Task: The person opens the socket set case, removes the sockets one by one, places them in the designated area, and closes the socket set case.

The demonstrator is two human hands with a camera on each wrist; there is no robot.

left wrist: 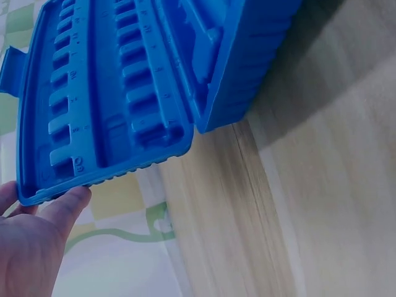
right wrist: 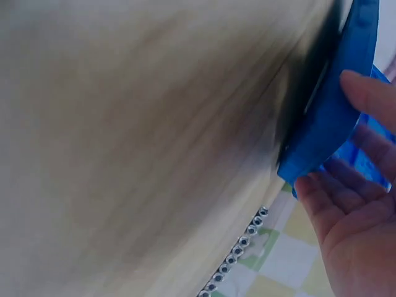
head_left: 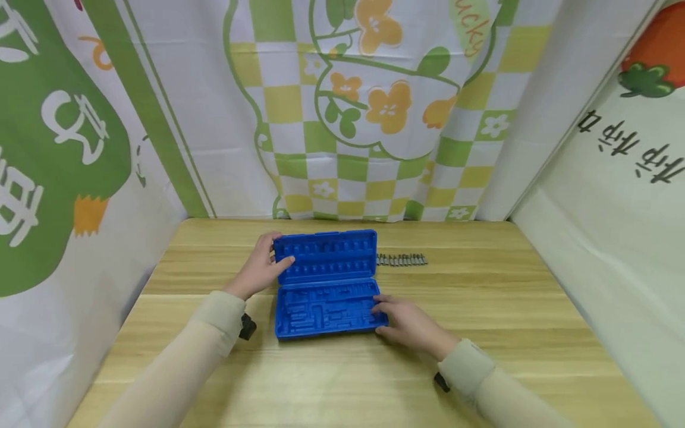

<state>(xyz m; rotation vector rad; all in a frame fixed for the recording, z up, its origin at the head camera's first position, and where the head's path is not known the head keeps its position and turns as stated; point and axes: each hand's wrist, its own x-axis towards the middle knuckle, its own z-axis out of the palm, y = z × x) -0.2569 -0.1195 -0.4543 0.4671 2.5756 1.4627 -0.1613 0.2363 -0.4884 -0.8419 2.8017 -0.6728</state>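
Observation:
A blue plastic socket-set case [head_left: 327, 309] lies unfolded on the wooden table, its lid raised at the back. Moulded slots line both halves, and none of them holds a tool. At the lid's left edge my left hand [head_left: 259, 267] grips the rim, thumb on the inner face and fingers behind. In the left wrist view the lid [left wrist: 93, 93] is tilted up above the table, a latch tab at its outer side. My right hand [head_left: 409, 324] holds the right wall of the base, with the thumb on the outside and fingers reaching over the rim into the tray.
A row of small metal sockets [head_left: 401, 260] stretches right from behind the case; it also shows in the right wrist view as a line of silver sockets [right wrist: 238, 249]. Patterned curtains [head_left: 374, 178] enclose the wooden table [head_left: 481, 285] at the back and sides.

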